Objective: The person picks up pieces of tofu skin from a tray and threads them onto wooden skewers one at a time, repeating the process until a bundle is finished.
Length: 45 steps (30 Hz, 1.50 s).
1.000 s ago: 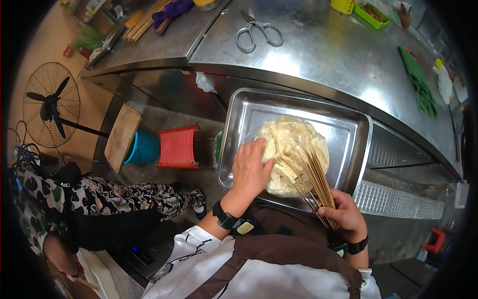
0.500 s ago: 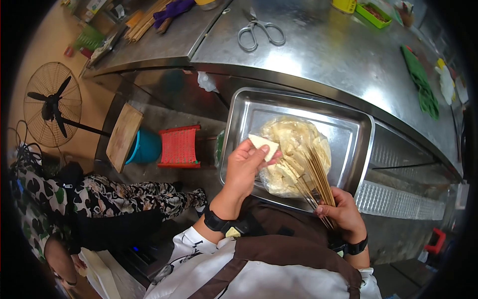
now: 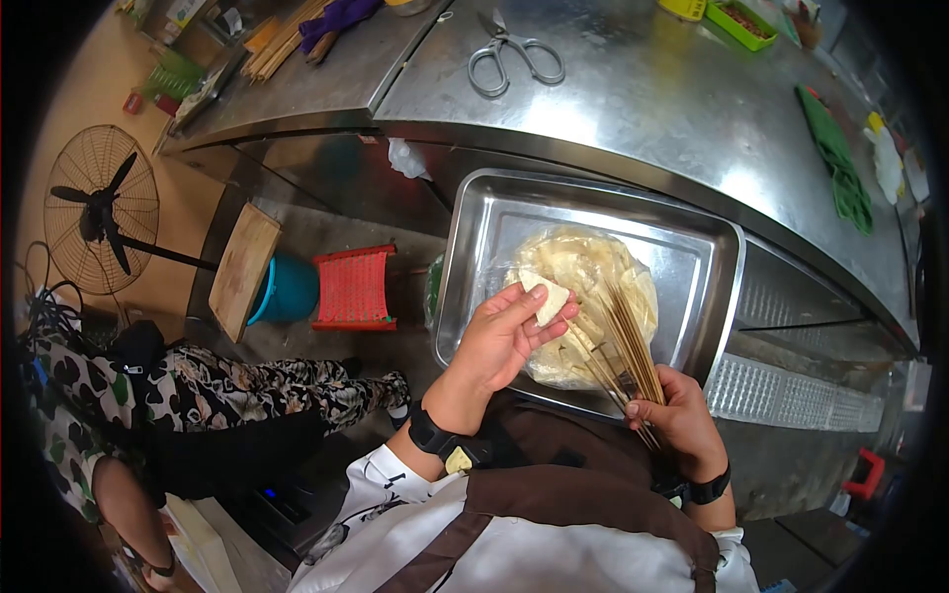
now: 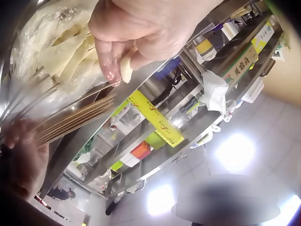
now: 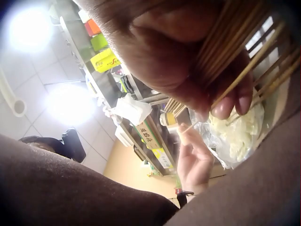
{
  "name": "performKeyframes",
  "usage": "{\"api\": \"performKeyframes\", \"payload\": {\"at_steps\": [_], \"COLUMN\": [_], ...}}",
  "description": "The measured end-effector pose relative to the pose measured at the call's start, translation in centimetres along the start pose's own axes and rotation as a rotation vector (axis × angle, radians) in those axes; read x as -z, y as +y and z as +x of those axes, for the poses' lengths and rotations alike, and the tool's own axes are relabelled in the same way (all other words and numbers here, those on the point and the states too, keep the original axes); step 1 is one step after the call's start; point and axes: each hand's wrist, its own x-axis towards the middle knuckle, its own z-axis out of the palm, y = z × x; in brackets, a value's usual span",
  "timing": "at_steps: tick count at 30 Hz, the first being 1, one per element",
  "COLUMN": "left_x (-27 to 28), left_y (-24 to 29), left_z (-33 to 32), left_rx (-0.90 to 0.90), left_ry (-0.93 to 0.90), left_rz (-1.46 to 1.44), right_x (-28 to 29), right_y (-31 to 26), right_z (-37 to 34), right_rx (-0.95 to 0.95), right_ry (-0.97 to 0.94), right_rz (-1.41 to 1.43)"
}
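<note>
In the head view my left hand (image 3: 494,341) pinches a pale, triangular slice (image 3: 544,298), perhaps bean curd, between thumb and fingers. My right hand (image 3: 684,420) grips a bundle of thin bamboo skewers (image 3: 633,341), their far ends fanned toward the left. One skewer reaches out from the bundle, its tip right at the edge of the slice (image 4: 126,69) in the left wrist view. Under both hands a clear plastic bag of similar pale slices (image 3: 588,252) lies open in a metal tray (image 3: 692,259).
Beyond the tray runs a steel counter (image 3: 633,109) with scissors (image 3: 514,57), a green cloth (image 3: 833,163) and a green box (image 3: 741,25). To the left stand a red stool (image 3: 354,289), a blue bucket (image 3: 292,292) and a fan (image 3: 99,203). Another person (image 3: 227,395) is at lower left.
My left hand has lifted a slice from the bag and moved it right, toward the skewers. One skewer now sticks out from the bundle toward it. The right hand has stayed near the tray's corner.
</note>
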Motion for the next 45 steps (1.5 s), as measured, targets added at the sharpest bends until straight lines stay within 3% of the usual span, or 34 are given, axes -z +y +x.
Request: {"api": "performKeyframes", "payload": {"at_steps": [7,28,34,40,45], "left_x": [-0.7,-0.6,-0.6,-0.5,-0.3], "left_y": [-0.2,0.7,1.2,1.3,0.6], "left_z": [-0.4,0.8,1.2,0.9,1.0], "left_rx": [-0.111,-0.270,-0.254,-0.142,-0.184], "left_ry": [-0.004,-0.044,-0.150,-0.150,-0.107], "left_rz": [0.193,0.360,0.414,0.395,0.321], "right_x": [0.2,0.0,0.1,0.0,-0.4], "right_y": [0.3,-0.7,-0.8,-1.0,-1.0], "right_z": [-0.2,1.5,2.0,1.9,1.7], "right_rx": [0.001,-0.017,-0.024,-0.019,-0.033], "right_ry": [0.001,0.007,-0.008,-0.030,-0.002], "right_rz": [-0.006,-0.026,-0.010,0.008,0.013]}}
